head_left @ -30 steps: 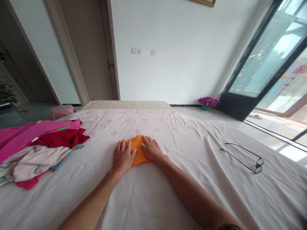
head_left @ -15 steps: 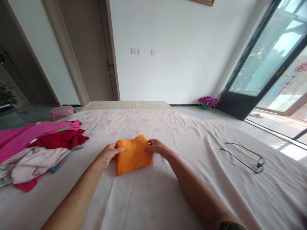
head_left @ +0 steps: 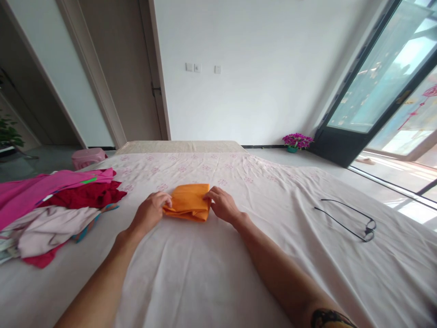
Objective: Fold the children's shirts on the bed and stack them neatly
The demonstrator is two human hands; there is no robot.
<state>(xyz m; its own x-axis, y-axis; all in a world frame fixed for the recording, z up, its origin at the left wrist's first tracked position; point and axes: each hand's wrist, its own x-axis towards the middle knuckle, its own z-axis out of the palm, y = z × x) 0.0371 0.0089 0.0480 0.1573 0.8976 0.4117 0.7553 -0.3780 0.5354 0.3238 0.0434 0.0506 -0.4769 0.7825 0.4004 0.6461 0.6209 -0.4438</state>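
An orange piece of folded cloth (head_left: 190, 200) lies on the pale, flower-printed bed sheet (head_left: 191, 269), in the middle of the view. Its near edge shows several layers. My left hand (head_left: 153, 207) pinches its left side, fingers bent over the edge. At the right side, my right hand (head_left: 221, 203) is closed on the other edge with thumb and fingertips. What kind of garment the orange cloth is cannot be made out.
A heap of pink, red and pale clothes (head_left: 64, 200) lies on the left. Black-framed glasses (head_left: 368, 230) rest on the sheet at right. Beyond the bed stand a pink stool (head_left: 89, 157) and a pot of purple flowers (head_left: 297, 141).
The orange cloth has gone from a taller, flat square to a shorter bundle, its near part folded away from me. Both hands stay on its sides.
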